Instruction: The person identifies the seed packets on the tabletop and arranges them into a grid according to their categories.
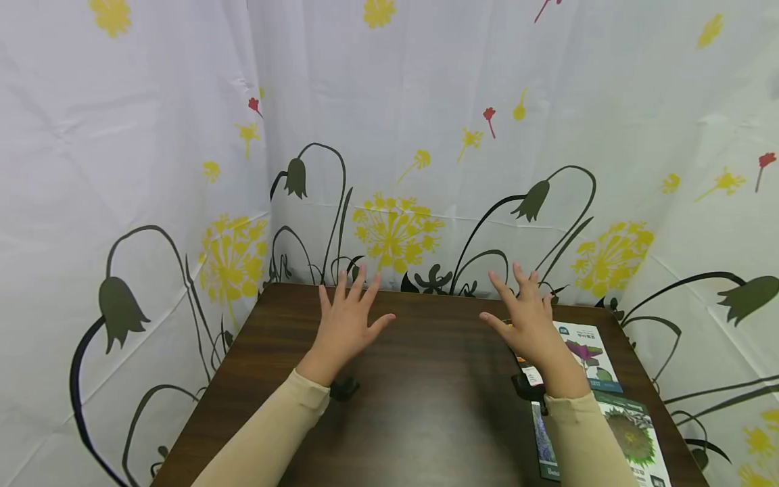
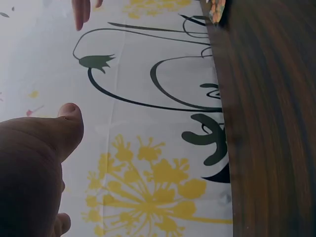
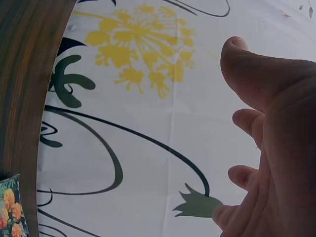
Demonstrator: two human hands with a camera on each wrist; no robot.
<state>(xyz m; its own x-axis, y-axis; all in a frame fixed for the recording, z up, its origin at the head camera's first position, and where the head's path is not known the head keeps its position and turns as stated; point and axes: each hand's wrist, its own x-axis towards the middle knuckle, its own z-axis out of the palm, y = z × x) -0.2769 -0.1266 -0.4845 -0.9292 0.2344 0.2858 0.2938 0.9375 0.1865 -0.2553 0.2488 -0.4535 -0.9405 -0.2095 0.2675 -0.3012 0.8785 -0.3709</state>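
Both hands hover over a dark wooden table [image 1: 420,379] with fingers spread and nothing held. The left hand [image 1: 347,328] is over the table's left half; its thumb [image 2: 71,123] shows in the left wrist view. Over the right half is the right hand [image 1: 532,328], its thumb and fingertips visible in the right wrist view. Below and beside the right hand lie several seed-packet-like picture cards: one with a purple flower [image 1: 587,352], one with a green-rimmed sunflower [image 1: 633,436], and one with lavender [image 1: 544,439]. The right forearm partly hides them. An orange-flower card [image 3: 11,210] shows at the table edge.
A white curtain [image 1: 389,88] printed with yellow, red and dark green flowers hangs behind the table and along both sides. Each wrist wears a black camera mount, seen below the left hand [image 1: 345,389] and the right hand. The cards lie along the table's right side.
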